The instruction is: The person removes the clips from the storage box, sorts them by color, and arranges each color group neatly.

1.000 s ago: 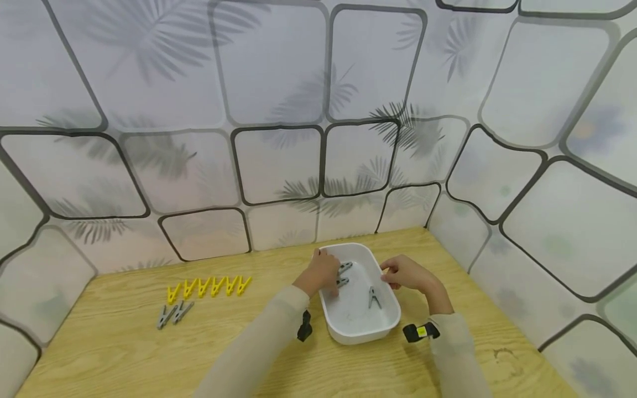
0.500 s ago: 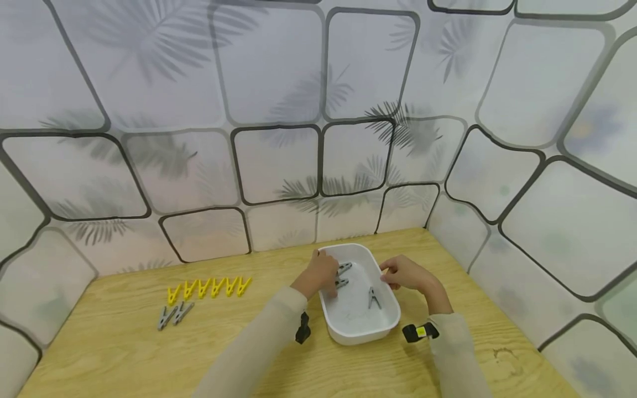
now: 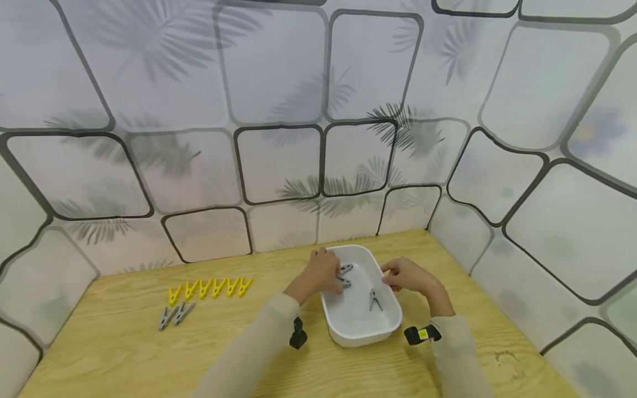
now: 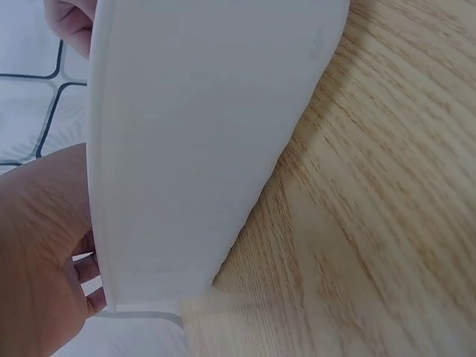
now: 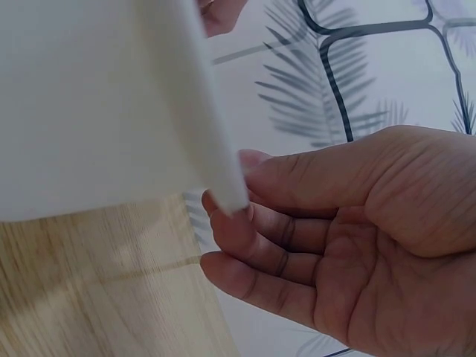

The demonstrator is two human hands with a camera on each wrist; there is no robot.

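A white plastic basin (image 3: 362,326) stands on the table. Gray clothespins lie in it: one clothespin (image 3: 375,299) toward the near right, and two more, one gray clothespin (image 3: 346,268) above the other, beside the left hand's fingers. My left hand (image 3: 320,272) reaches over the left rim into the basin, its fingertips right at those two. In the left wrist view the basin wall (image 4: 193,149) hides the left fingertips, so I cannot tell whether they pinch a clothespin. My right hand (image 5: 335,238) pinches the right rim between thumb and fingers.
To the left, a row of several yellow clothespins (image 3: 217,287) lies on the wooden table (image 3: 119,342). Two gray clothespins (image 3: 175,316) lie just in front of that row's left end. Patterned walls (image 3: 278,166) close off the back and right side.
My left wrist has drawn slightly back and to the left, with the fingers staying in the basin. The right hand keeps its place at the rim.
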